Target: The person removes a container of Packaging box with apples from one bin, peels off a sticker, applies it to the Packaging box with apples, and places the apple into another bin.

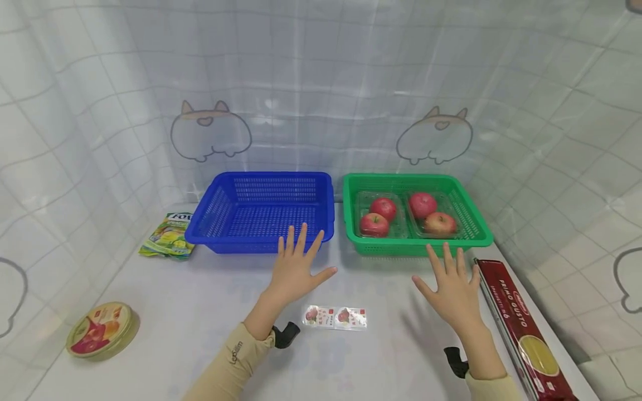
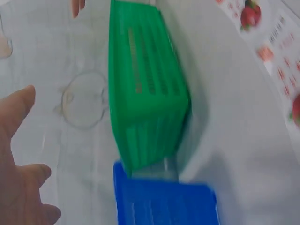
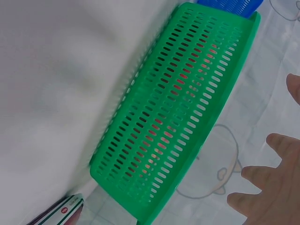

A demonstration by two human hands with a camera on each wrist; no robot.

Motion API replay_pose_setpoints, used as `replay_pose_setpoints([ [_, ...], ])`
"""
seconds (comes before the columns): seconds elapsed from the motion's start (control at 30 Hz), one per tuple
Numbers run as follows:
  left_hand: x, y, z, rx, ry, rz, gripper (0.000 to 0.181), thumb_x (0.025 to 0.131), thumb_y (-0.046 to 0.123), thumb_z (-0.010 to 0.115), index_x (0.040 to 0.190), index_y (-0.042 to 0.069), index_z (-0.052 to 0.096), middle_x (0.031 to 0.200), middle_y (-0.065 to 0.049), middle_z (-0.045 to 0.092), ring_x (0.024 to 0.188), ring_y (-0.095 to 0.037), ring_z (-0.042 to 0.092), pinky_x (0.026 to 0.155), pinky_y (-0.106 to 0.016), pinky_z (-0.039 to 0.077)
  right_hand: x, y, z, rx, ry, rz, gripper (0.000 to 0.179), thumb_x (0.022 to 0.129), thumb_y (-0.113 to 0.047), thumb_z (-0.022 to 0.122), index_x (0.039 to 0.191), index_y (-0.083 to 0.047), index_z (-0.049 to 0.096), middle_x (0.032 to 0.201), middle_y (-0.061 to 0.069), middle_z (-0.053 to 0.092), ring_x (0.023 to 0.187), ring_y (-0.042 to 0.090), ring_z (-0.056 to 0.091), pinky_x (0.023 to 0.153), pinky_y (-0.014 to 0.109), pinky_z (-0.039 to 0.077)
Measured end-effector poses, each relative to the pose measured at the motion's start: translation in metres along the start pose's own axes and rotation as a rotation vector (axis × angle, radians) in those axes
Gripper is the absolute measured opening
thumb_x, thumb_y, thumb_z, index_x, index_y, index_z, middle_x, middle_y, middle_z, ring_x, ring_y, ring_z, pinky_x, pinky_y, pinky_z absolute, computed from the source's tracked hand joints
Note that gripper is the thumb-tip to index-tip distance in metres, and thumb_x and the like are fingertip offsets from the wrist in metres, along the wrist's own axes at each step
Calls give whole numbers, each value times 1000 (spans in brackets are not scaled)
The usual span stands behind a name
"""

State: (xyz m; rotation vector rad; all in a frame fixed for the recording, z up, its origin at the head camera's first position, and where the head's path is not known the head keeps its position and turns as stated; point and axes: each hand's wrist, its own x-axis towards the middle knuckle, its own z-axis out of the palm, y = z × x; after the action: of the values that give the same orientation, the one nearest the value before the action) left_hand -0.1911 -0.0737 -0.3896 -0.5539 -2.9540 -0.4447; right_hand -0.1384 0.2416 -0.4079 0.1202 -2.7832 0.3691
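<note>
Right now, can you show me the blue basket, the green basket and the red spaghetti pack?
Blue basket point(image 1: 273, 221): head view, on its mesh floor.
Green basket point(image 3: 157, 110): right wrist view, on its slotted side.
Red spaghetti pack point(image 1: 520, 324): head view, on its printed top.

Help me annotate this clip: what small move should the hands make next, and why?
Perhaps reach the right hand into the green basket: like the left hand, it holds nothing, and the packed apples there lie beyond it.

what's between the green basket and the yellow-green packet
In the head view, the blue basket stands between the green basket and the yellow-green packet.
</note>
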Motion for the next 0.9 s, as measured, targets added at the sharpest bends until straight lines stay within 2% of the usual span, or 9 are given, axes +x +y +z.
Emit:
replay_pose_setpoints([
  [0.27, 26, 32, 18, -125, -24, 129, 82, 86, 63, 46, 149, 25, 10, 153, -13, -9, 136, -32, -20, 111, -49, -2, -1, 2, 1, -1, -7, 21, 77, 86, -49, 57, 147, -18, 23, 149, 24, 19, 136, 46, 9, 99, 71, 4],
  [0.47, 44, 47, 32, -205, -9, 151, 82, 87, 61, 46, 149, 23, 10, 153, -17, -6, 138, -38, -13, 111, -52, 5, -3, 6, 3, -3, 3, 32, 78, 86, -49, 57, 148, -18, 21, 149, 25, 19, 136, 46, 7, 99, 71, 3],
  [0.57, 51, 51, 38, -307, -21, 126, 81, 87, 60, 47, 149, 24, 10, 154, -17, -7, 137, -38, -11, 106, -60, 12, -4, 7, 3, 6, 6, 37, 78, 86, -50, 56, 148, -18, 21, 148, 26, 19, 137, 46, 6, 99, 71, 3],
  [0.7, 60, 54, 45, -504, -55, 58, 81, 88, 56, 50, 149, 25, 7, 153, -14, -15, 136, -35, -17, 101, -67, 14, -6, 7, 2, 14, 3, 42, 77, 86, -50, 55, 148, -18, 21, 148, 26, 19, 137, 46, 5, 99, 71, 3],
  [0.9, 73, 56, 60, -699, -53, -81, 82, 89, 50, 53, 150, 23, 4, 151, -13, -22, 137, -37, -13, 102, -66, 15, -8, 7, -1, 9, -11, 53, 78, 86, -48, 58, 148, -17, 22, 149, 24, 18, 137, 45, 5, 98, 71, 4],
])
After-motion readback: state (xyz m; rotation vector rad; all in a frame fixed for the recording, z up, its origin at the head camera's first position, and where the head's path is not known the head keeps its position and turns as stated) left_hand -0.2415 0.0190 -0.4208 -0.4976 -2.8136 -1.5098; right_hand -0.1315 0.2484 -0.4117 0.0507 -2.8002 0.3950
